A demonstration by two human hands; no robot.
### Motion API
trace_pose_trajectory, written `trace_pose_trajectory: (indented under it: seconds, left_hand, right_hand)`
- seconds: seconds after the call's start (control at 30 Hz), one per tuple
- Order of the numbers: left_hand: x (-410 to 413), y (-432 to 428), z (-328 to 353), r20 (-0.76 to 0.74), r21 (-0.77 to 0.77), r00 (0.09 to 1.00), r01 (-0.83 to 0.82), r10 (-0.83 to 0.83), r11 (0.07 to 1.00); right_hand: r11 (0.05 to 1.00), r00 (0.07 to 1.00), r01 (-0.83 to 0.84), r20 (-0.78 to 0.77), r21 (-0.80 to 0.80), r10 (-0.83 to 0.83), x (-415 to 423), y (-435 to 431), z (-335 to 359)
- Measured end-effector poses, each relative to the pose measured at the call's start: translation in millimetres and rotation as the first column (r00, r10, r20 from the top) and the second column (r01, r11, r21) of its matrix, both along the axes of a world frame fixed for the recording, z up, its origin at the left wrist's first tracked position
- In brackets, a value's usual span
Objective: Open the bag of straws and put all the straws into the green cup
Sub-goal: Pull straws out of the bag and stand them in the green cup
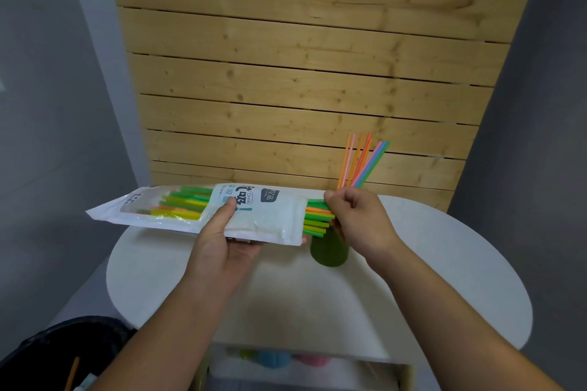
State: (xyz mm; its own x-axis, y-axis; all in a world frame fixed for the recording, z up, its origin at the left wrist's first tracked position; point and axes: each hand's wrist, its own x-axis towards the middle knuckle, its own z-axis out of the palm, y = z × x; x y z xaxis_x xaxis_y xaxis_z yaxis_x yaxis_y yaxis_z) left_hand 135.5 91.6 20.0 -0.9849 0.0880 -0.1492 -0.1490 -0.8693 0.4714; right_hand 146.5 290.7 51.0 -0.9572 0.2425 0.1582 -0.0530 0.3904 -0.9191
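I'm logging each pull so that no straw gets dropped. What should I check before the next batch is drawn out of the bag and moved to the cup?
1. Bag mouth open: ok. The bagged straws stick out of the right end of the bag.
2. Left hand steadies the bag: ok. The thumb is on top and the fingers are beneath.
3. Right hand grips the straw ends: ok. Its fingers are curled on them.
4. Green cup upright on the table: ok. It stands just below the right hand.
5. Room in the cup: cannot tell. The rim is hidden, and cup straws already stand in it.
6. Bag emptied: not ok. Many straws are still inside.
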Motion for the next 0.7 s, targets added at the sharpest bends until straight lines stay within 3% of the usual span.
trace_pose_trajectory:
  seconds: [0.17,0.3,0.4,0.5,0.63,0.7]
  left_hand:
    - [-1,-3,0,0.015,0.021,1.000,-0.005,0.005,1.000]
    - [3,-1,5,0.054,-0.001,0.998,-0.037,0.037,0.999]
    - [2,-2,6,0.082,0.008,0.995,-0.057,0.056,0.998]
    - [0,-6,5,0.085,0.001,0.994,-0.064,0.063,0.998]
    - [-1,-9,5,0.084,0.006,0.994,-0.074,0.074,0.997]
    - [-2,-9,6,0.085,0.027,0.993,-0.086,0.084,0.996]
  right_hand:
    - [0.975,0.996,-0.017,-0.078,0.220,0.035,6,9,4]
    - [0.971,0.996,0.009,-0.089,0.240,0.013,4,14,6]
    - [1.000,1.000,0.010,-0.029,0.003,-0.010,2,24,5]
    - [0.969,0.997,0.046,0.068,-0.241,-0.031,4,39,8]
    - [0.790,0.982,0.160,0.173,-0.591,-0.070,10,40,15]
    - [0.710,0.979,0.175,0.194,-0.682,-0.055,13,32,15]
